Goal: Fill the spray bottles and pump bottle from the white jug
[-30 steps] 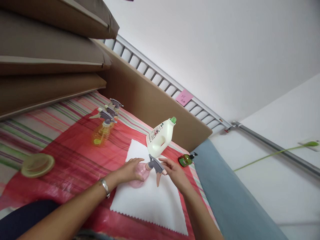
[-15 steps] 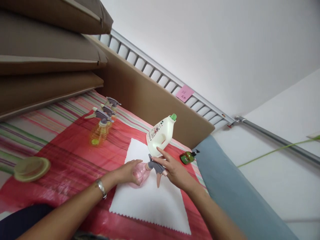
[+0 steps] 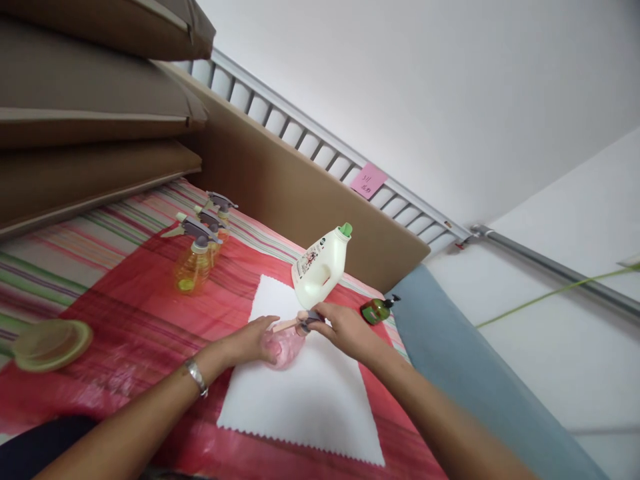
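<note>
A pink see-through spray bottle (image 3: 287,348) is tilted over a white scallop-edged cloth (image 3: 300,407). My left hand (image 3: 250,341) is wrapped around the bottle's body from the left. The fingers of my right hand (image 3: 343,327) close on its grey spray head (image 3: 311,318), whose pale trigger or nozzle points left. Just behind the hands stands a white jug (image 3: 323,267) with a green cap or spout. To the right of it, a green pump bottle (image 3: 375,311) leans at an angle in the view.
Several yellow spray bottles with grey heads (image 3: 194,257) stand at the back left. A round yellowish lid or dish (image 3: 53,345) lies at the left on the red sheet (image 3: 135,307). Brown cushions (image 3: 90,100) are stacked behind, and a brown board (image 3: 280,180) borders the back.
The spray head has turned about the bottle's neck, its trigger end swinging from lower right to the left. My right hand has shifted its fingers around it; my left hand stays on the bottle.
</note>
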Demonstrator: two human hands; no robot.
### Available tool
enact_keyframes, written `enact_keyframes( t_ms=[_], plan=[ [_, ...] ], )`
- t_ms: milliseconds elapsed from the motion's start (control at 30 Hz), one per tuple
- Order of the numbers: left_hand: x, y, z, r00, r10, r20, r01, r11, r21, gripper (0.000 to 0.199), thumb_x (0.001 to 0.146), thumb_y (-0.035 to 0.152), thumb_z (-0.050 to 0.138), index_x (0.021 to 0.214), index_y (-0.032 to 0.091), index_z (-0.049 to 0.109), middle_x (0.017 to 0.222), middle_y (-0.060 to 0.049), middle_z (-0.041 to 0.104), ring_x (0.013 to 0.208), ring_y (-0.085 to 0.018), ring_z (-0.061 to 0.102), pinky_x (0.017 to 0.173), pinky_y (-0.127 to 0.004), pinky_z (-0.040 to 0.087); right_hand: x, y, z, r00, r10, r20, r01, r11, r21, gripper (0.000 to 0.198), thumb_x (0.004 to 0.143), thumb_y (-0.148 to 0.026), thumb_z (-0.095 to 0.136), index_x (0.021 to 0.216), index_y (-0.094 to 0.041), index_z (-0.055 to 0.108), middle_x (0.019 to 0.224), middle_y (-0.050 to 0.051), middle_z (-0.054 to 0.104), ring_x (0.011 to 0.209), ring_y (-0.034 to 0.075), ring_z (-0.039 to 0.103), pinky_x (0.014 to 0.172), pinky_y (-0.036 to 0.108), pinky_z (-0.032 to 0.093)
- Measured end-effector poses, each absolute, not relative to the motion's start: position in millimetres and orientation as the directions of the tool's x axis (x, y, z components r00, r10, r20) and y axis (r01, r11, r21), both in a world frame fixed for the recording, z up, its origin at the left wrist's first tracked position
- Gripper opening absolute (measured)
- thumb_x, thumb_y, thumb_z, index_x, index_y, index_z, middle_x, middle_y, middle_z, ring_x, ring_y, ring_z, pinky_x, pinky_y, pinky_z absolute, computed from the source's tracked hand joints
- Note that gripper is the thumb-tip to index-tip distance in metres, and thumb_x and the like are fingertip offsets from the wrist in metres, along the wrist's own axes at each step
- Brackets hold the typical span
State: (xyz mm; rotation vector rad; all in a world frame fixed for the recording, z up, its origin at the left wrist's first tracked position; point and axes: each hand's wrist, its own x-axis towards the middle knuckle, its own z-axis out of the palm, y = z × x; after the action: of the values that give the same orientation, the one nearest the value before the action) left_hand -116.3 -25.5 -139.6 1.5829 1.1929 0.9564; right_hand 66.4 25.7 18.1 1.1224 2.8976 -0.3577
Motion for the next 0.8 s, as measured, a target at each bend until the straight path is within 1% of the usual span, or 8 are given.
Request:
enact_keyframes(
  t_ms=[133, 200, 333, 433, 533, 633, 733, 800],
  plan=[
    [-121, -24, -139, 0.182, 0.983, -0.012, 0.337, -0.051, 0.940, 0.086, 0.054, 0.035, 0.073, 0.129, 0.012, 0.039, 0.129, -0.016, 0.050, 0.117, -0.032, 0.046, 0.094, -0.037, 0.039, 65, 24, 15, -0.742, 0.660, -0.117, 0.663, 0.699, -0.267, 0.014, 0.081, -0.033, 0.056, 0.086, -0.022, 0.063, 0.086, 0.002, 0.066, 0.079, 0.019, 0.059, 0.067, 0.026, 0.041],
    [-124, -23, -141, 0.168, 0.985, -0.028, 0.357, -0.035, 0.933, 0.089, 0.053, 0.039, 0.073, 0.130, 0.013, 0.038, 0.132, -0.017, 0.047, 0.120, -0.031, 0.043, 0.098, -0.038, 0.036, 67, 25, 17, -0.740, 0.660, -0.130, 0.663, 0.683, -0.307, 0.015, 0.079, -0.033, 0.056, 0.086, -0.022, 0.064, 0.086, 0.002, 0.066, 0.080, 0.019, 0.059, 0.068, 0.027, 0.041],
    [-128, -22, -145, 0.141, 0.989, -0.037, 0.387, -0.021, 0.922, 0.085, 0.054, 0.040, 0.072, 0.129, 0.015, 0.040, 0.138, -0.016, 0.041, 0.126, -0.028, 0.038, 0.104, -0.038, 0.030, 91, 34, 24, -0.699, 0.703, -0.126, 0.687, 0.614, -0.388, 0.014, 0.079, -0.030, 0.054, 0.087, -0.022, 0.064, 0.086, 0.000, 0.067, 0.081, 0.018, 0.060, 0.071, 0.027, 0.043],
    [-128, -21, -149, 0.149, 0.988, -0.041, 0.385, -0.020, 0.923, 0.082, 0.060, 0.041, 0.066, 0.131, 0.012, 0.038, 0.139, -0.017, 0.038, 0.125, -0.029, 0.039, 0.102, -0.040, 0.033, 130, 44, 34, -0.628, 0.772, -0.100, 0.734, 0.545, -0.406, 0.013, 0.079, -0.027, 0.054, 0.086, -0.021, 0.063, 0.084, -0.002, 0.067, 0.081, 0.018, 0.060, 0.072, 0.027, 0.044],
    [-128, -14, -163, 0.108, 0.994, -0.010, 0.370, -0.031, 0.929, 0.078, 0.060, 0.044, 0.065, 0.128, 0.013, 0.042, 0.137, -0.016, 0.042, 0.122, -0.031, 0.043, 0.098, -0.042, 0.038, 180, 57, 43, -0.531, 0.844, -0.075, 0.795, 0.466, -0.389, 0.014, 0.078, -0.024, 0.054, 0.087, -0.019, 0.063, 0.083, -0.002, 0.067, 0.082, 0.018, 0.061, 0.073, 0.028, 0.045],
    [-127, -7, -177, 0.060, 0.997, 0.049, 0.362, -0.067, 0.930, 0.075, 0.061, 0.049, 0.063, 0.125, 0.015, 0.046, 0.132, -0.015, 0.048, 0.117, -0.032, 0.049, 0.096, -0.041, 0.041, 234, 75, 49, -0.433, 0.899, -0.065, 0.858, 0.388, -0.337, 0.012, 0.077, -0.021, 0.056, 0.086, -0.016, 0.063, 0.084, -0.001, 0.067, 0.083, 0.018, 0.061, 0.075, 0.030, 0.046],
    [-127, -5, -180, 0.022, 0.999, 0.049, 0.367, -0.054, 0.929, 0.073, 0.058, 0.056, 0.063, 0.120, 0.021, 0.051, 0.126, -0.011, 0.055, 0.114, -0.032, 0.052, 0.095, -0.042, 0.043, 281, 98, 48, -0.336, 0.939, -0.072, 0.918, 0.309, -0.251, 0.016, 0.082, -0.028, 0.058, 0.087, -0.014, 0.062, 0.085, 0.001, 0.064, 0.079, 0.017, 0.060, 0.074, 0.034, 0.048],
    [-127, -6, -178, 0.012, 0.999, 0.034, 0.376, -0.036, 0.926, 0.074, 0.055, 0.062, 0.062, 0.118, 0.024, 0.053, 0.122, -0.009, 0.059, 0.112, -0.033, 0.053, 0.093, -0.043, 0.044, 306, 115, 47, -0.272, 0.960, -0.071, 0.948, 0.255, -0.191, 0.021, 0.084, -0.032, 0.056, 0.091, -0.013, 0.060, 0.090, 0.003, 0.062, 0.081, 0.017, 0.059, 0.073, 0.036, 0.049]
  ],
)
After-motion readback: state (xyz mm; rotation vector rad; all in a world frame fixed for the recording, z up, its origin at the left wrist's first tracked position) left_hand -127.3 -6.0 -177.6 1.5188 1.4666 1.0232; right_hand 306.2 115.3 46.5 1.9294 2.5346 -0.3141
